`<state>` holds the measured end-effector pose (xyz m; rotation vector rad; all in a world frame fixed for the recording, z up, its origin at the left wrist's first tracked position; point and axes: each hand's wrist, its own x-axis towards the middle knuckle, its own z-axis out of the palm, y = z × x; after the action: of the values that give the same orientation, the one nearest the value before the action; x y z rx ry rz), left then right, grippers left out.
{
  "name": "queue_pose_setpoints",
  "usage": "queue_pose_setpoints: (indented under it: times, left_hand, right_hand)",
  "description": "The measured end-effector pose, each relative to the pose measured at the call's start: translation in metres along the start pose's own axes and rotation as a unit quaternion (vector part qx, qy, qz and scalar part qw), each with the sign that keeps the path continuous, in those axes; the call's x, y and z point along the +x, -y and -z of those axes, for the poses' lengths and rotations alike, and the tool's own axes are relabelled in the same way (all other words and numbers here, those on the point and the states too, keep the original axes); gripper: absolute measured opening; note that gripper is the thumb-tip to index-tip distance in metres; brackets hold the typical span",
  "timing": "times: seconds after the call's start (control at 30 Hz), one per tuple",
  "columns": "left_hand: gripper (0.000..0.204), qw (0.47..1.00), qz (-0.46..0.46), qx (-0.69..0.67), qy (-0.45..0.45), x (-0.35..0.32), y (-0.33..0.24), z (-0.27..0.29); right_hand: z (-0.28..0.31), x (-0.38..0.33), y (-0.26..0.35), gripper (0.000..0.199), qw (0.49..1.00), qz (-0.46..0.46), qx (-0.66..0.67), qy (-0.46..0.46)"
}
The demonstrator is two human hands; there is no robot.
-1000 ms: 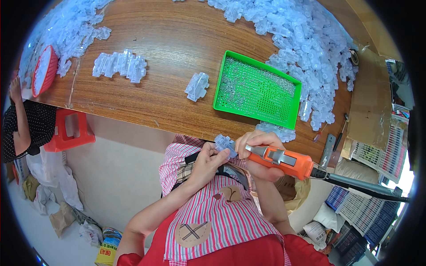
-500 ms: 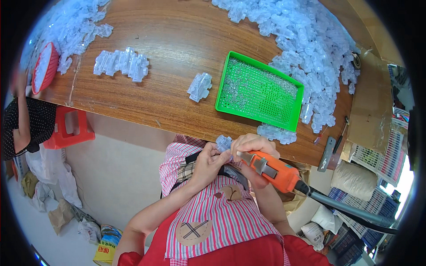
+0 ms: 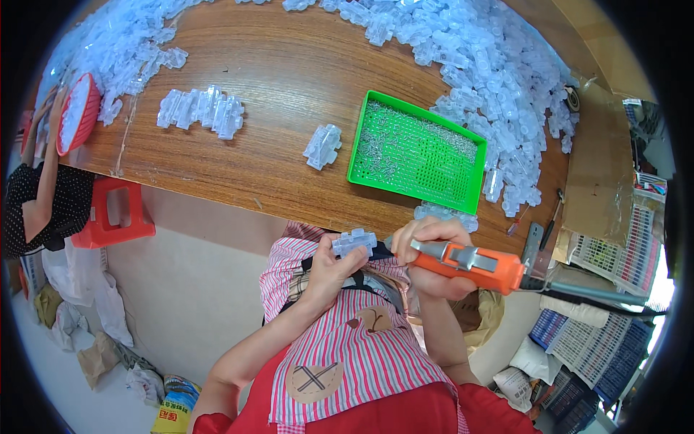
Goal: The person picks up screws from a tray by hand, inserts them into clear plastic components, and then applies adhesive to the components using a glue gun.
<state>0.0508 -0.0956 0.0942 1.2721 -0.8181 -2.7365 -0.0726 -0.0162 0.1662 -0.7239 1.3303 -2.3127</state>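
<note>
A broad wooden worktable [image 3: 289,87] fills the far half of the view, its near edge running just in front of the person's lap. Heaps of clear plastic parts [image 3: 499,65] lie along the far right, with a second heap [image 3: 116,43] at the far left, seemingly stock kept within arm's reach. A green perforated tray [image 3: 477,189] sits on the table's right half near the edge, scattered with small metal screws, probably so that they stay gathered and easy to pick up. A short row of clear pieces [image 3: 202,110] lies left of centre, and one single piece [image 3: 322,146] rests just left of the tray. At the far left a red basket [image 3: 76,116] of parts stands at the table edge, where another person's arm [image 3: 43,181] reaches up; a red stool [image 3: 116,213] stands below. Close in over the striped apron, the right hand [image 3: 426,257] is wrapped fully round an orange powered screwdriver [image 3: 470,262], its tip aimed left. The left hand [image 3: 329,271] pinches a small clear plastic part [image 3: 354,242] between thumb and fingers, held up off the table and just at the tool's tip, apparently to steady it against the bit.
</note>
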Motion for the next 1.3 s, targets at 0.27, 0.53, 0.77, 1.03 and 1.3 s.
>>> queue_pose_setpoints:
  times: [0.27,0.53,0.77,1.03,1.3]
  left_hand:
    - [0.027,1.0,-0.018,0.009,0.013,0.001,0.003,0.001]
    - [0.027,0.999,-0.031,0.004,0.026,0.002,0.005,0.004]
    - [0.031,0.997,-0.076,-0.01,0.021,0.002,-0.001,-0.003]
    - [0.031,0.999,-0.031,0.013,0.015,0.004,-0.003,0.0]
    - [0.033,0.938,-0.23,0.26,0.012,-0.009,-0.102,0.02]
  right_hand:
    - [0.003,-0.005,-0.011,0.085,0.999,-0.007,-0.028,0.03]
    - [0.004,-0.009,-0.016,0.078,0.998,-0.012,-0.038,0.056]
    - [0.005,-0.009,-0.025,0.076,0.997,0.0,-0.019,0.081]
    - [0.004,-0.002,-0.012,0.074,0.985,-0.042,-0.147,0.082]
    - [0.015,0.04,0.045,0.08,0.998,0.044,-0.048,-0.002]
